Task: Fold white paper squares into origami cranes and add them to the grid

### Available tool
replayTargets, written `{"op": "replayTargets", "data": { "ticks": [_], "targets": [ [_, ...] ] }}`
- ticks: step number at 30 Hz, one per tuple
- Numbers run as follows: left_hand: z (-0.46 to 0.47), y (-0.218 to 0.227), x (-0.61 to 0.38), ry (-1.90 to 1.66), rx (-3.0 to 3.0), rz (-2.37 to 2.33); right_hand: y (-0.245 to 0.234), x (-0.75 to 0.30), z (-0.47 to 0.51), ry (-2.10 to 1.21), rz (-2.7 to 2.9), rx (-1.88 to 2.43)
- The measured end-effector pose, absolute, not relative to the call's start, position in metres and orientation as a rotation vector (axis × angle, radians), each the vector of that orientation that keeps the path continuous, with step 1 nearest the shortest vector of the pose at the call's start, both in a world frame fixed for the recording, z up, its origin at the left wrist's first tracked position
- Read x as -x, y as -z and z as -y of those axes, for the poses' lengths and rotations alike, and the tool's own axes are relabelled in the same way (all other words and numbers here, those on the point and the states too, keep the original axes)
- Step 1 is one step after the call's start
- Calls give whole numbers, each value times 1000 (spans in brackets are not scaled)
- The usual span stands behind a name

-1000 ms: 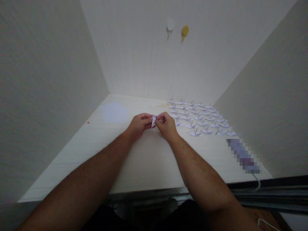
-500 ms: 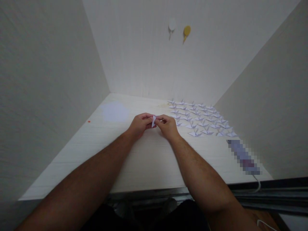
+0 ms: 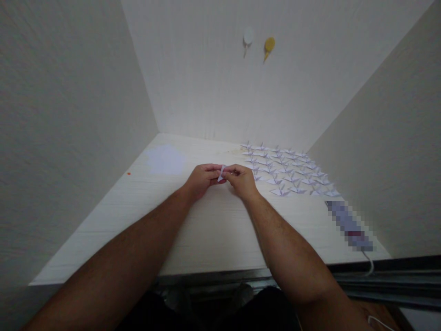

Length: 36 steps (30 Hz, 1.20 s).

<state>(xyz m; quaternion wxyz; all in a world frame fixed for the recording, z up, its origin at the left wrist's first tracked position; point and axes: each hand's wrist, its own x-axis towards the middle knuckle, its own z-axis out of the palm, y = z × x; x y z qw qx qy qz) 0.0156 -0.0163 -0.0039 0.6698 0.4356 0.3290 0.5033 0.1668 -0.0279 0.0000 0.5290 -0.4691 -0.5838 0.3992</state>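
Observation:
A small folded piece of white paper [image 3: 221, 173] is pinched between my two hands above the middle of the table. My left hand [image 3: 204, 179] grips it from the left, fingers closed and pointing right. From the other side my right hand [image 3: 241, 178] pinches it between thumb and fingers. Part of the paper is hidden by the fingertips. Several white origami cranes [image 3: 281, 191] stand in rows just right of my right hand.
A pale stack of paper [image 3: 166, 159] lies at the back left of the light table [image 3: 213, 239]. A blurred-out device [image 3: 349, 225] with a cable [image 3: 370, 265] rests at the right edge. Walls enclose three sides; a white hook [image 3: 248, 37] and a yellow hook [image 3: 269, 44] hang on the back one.
Both hands stay in nearly the same place. The folded paper has tilted slightly between the fingers and shows a narrower face. The view has shifted a little.

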Motion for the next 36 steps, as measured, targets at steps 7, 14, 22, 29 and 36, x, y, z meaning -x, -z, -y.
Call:
{"op": "replayTargets", "data": {
  "ticks": [7, 14, 22, 29, 36],
  "targets": [
    [17, 6, -14, -1110, -1039, -668, 4, -170, 24, -936, 1382, 1155],
    [19, 2, -14, -1083, -1054, -696, 6, -170, 23, -866, 1401, 1168],
    [18, 3, -14, -1082, -1059, -695, 5, -171, 24, -880, 1405, 1189],
    [17, 7, -14, -1084, -1093, -704, 3, -170, 25, -925, 1368, 1172],
    [19, 2, -16, -1103, -1048, -718, 4, -170, 24, -885, 1414, 1185]
  ]
}}
